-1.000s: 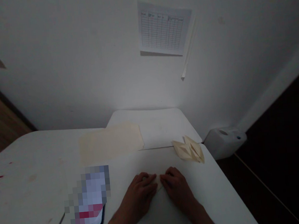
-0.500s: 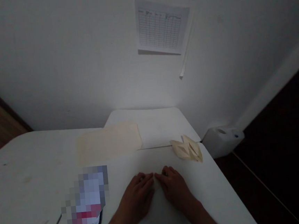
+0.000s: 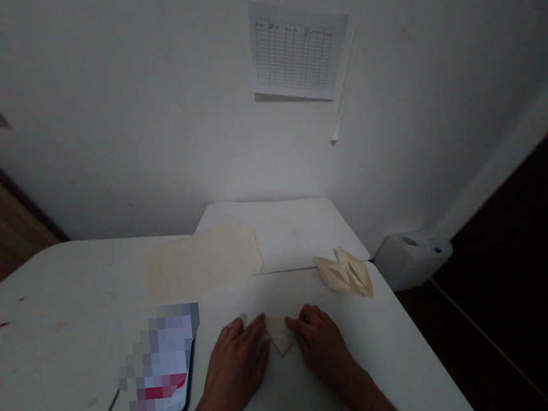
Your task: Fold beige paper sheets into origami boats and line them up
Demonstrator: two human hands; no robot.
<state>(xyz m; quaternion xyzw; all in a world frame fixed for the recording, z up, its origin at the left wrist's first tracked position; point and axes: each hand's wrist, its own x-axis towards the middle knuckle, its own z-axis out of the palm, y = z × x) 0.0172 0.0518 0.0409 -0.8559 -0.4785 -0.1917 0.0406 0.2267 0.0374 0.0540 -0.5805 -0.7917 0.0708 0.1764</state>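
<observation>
A small piece of folded cream paper (image 3: 280, 335) lies flat on the white table, its point towards me. My left hand (image 3: 237, 365) is at the paper's left corner, with the index fingertip pressing there and the thumb lower down beside the edge. At the right corner, my right hand (image 3: 323, 343) pins the paper with its thumb and index finger close together, the other fingers curled. Farther off to the right stands a folded paper shape (image 3: 346, 274) with several pointed flaps. The undersides of both hands are hidden.
A phone (image 3: 166, 368) with a blurred screen lies left of my hands. Behind it is a flat cream sheet (image 3: 202, 263). A printed table sheet (image 3: 296, 53) hangs on the wall. Beyond the table's right edge stands a white container (image 3: 410, 261).
My left hand has slid left, away from the right hand, uncovering the folded paper between them. My right hand stays almost in place. The view has shifted slightly.
</observation>
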